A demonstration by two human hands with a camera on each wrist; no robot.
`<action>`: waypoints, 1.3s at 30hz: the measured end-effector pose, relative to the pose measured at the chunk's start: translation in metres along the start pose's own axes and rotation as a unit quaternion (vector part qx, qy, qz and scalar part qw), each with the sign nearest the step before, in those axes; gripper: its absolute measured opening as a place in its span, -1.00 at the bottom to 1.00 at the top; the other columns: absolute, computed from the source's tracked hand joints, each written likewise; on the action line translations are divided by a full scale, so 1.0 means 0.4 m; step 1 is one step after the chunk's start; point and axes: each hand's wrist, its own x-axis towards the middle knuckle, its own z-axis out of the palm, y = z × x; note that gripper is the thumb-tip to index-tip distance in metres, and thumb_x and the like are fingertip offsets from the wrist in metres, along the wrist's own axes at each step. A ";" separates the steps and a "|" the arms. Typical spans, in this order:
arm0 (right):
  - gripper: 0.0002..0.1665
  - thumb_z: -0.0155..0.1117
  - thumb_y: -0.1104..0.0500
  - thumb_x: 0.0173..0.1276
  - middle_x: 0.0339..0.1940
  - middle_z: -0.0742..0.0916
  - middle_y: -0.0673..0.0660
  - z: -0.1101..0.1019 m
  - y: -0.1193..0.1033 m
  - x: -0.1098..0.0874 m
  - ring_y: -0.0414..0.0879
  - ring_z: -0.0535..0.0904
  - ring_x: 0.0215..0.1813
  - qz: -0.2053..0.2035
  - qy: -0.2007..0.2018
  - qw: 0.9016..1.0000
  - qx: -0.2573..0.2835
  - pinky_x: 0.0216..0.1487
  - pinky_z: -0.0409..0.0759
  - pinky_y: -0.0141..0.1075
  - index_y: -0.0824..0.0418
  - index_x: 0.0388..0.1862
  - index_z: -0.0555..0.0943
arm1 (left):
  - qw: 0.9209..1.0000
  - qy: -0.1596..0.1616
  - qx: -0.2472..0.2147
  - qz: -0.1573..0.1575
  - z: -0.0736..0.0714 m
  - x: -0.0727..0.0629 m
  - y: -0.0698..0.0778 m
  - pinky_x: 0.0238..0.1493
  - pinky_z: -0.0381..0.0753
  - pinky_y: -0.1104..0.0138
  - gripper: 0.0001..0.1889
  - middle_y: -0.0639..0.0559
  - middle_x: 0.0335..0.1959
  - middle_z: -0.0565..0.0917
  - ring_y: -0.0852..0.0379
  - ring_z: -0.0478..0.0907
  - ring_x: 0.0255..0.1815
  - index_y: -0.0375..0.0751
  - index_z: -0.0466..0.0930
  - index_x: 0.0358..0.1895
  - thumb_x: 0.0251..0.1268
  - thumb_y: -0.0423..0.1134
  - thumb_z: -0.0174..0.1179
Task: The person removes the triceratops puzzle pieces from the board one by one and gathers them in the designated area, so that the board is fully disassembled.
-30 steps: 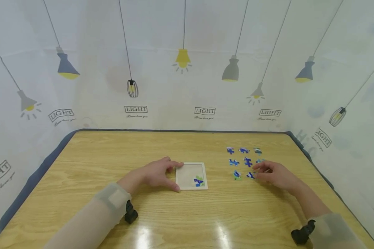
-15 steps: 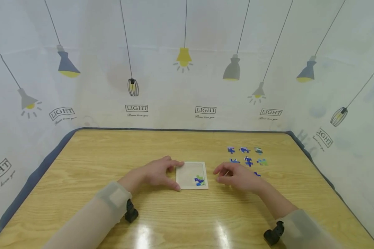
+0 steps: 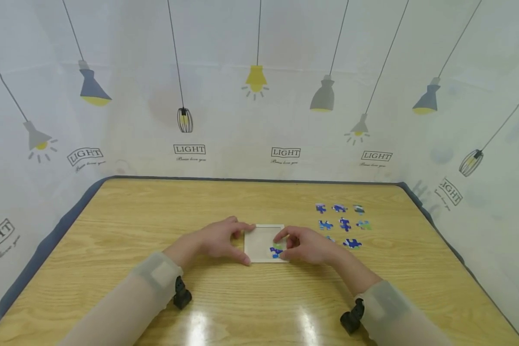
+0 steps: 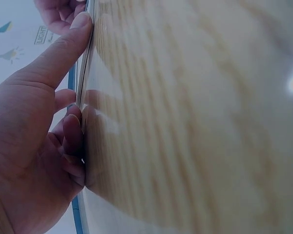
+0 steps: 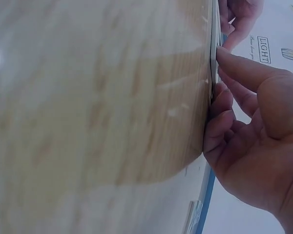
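Observation:
A small square white puzzle tray (image 3: 259, 235) lies on the table, with blue and green jigsaw pieces (image 3: 276, 252) in its near right corner. My left hand (image 3: 218, 240) grips the tray's left side, forefinger at the far corner and thumb at the near corner. In the left wrist view that thumb (image 4: 68, 46) lies along the tray edge. My right hand (image 3: 309, 246) is at the tray's right side, its thumb and forefinger over the pieces there. It hides part of the right rim. Whether a piece is between its fingertips cannot be seen.
Several loose blue, green and white jigsaw pieces (image 3: 344, 224) lie in rough rows on the right of the wooden table (image 3: 155, 206). One piece (image 3: 330, 238) is partly covered by my right hand. A patterned cloth wall (image 3: 225, 115) stands behind the table.
My right hand has moved left from the loose pieces to the right side of the tray, uncovering some of those pieces. My left hand stays on the tray.

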 end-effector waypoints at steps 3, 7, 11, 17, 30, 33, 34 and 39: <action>-0.65 0.55 0.10 0.47 -0.18 0.63 0.06 0.002 -0.002 0.000 -0.05 0.49 -0.17 0.002 0.001 1.000 0.001 -0.17 0.45 -0.25 -0.02 0.19 0.73 | 1.000 0.000 0.000 -0.003 0.000 -0.001 0.001 0.11 0.46 0.15 0.02 0.08 0.05 0.50 0.05 0.45 0.04 0.23 0.42 0.68 0.13 0.34 0.61; -0.60 0.55 0.11 0.46 -0.17 0.62 0.07 0.004 -0.006 -0.003 -0.04 0.49 -0.16 0.001 0.003 1.000 0.005 -0.16 0.44 -0.23 0.00 0.24 0.72 | 1.000 0.000 -0.002 -0.003 0.000 -0.001 0.002 0.11 0.46 0.15 0.02 0.08 0.05 0.50 0.05 0.45 0.04 0.22 0.42 0.68 0.13 0.34 0.62; -0.59 0.54 0.13 0.47 -0.17 0.62 0.07 0.004 -0.008 -0.004 -0.04 0.49 -0.15 0.000 0.004 1.000 0.007 -0.14 0.44 -0.22 0.02 0.26 0.72 | 1.000 -0.001 -0.004 -0.003 -0.001 0.000 0.001 0.11 0.46 0.14 0.02 0.07 0.05 0.51 0.05 0.45 0.04 0.22 0.42 0.68 0.13 0.34 0.62; -0.65 0.54 0.16 0.46 -0.15 0.62 0.08 0.007 -0.008 -0.002 -0.02 0.49 -0.10 -0.001 0.012 1.000 0.013 -0.08 0.45 -0.19 0.04 0.18 0.73 | 1.000 -0.001 -0.004 -0.007 -0.002 0.002 -0.001 0.14 0.47 0.14 0.01 0.07 0.06 0.51 0.05 0.45 0.05 0.24 0.42 0.67 0.13 0.35 0.61; -0.61 0.59 0.18 0.41 0.00 0.72 0.05 0.018 -0.008 -0.007 -0.04 0.54 -0.03 -0.028 0.039 0.999 -0.006 0.06 0.53 -0.18 0.08 0.17 0.70 | 1.000 -0.001 -0.004 -0.006 -0.004 -0.003 0.005 0.14 0.48 0.12 0.02 0.06 0.06 0.51 0.04 0.45 0.05 0.23 0.42 0.68 0.12 0.33 0.62; -0.58 0.59 0.17 0.41 -0.03 0.71 0.06 0.019 -0.015 -0.006 -0.05 0.53 -0.03 -0.013 0.036 0.999 -0.009 0.05 0.53 -0.18 0.14 0.21 0.73 | 1.000 0.000 -0.004 -0.008 -0.004 -0.003 0.005 0.14 0.48 0.12 0.02 0.06 0.06 0.51 0.04 0.45 0.05 0.23 0.42 0.68 0.12 0.33 0.63; -0.59 0.59 0.17 0.41 -0.04 0.71 0.06 0.020 -0.016 -0.006 -0.05 0.53 -0.03 -0.005 0.036 0.999 -0.008 0.06 0.53 -0.18 0.14 0.20 0.73 | 1.000 -0.001 -0.004 -0.007 -0.003 -0.002 0.005 0.15 0.49 0.12 0.02 0.06 0.07 0.51 0.04 0.46 0.05 0.22 0.42 0.68 0.12 0.33 0.63; -0.63 0.59 0.18 0.41 -0.04 0.70 0.06 0.023 -0.021 -0.004 -0.05 0.53 -0.01 0.017 0.039 0.999 -0.005 0.09 0.53 -0.18 0.15 0.16 0.74 | 1.000 -0.003 -0.008 -0.009 -0.002 -0.002 0.007 0.17 0.49 0.12 0.02 0.07 0.07 0.52 0.05 0.46 0.05 0.22 0.42 0.68 0.12 0.32 0.63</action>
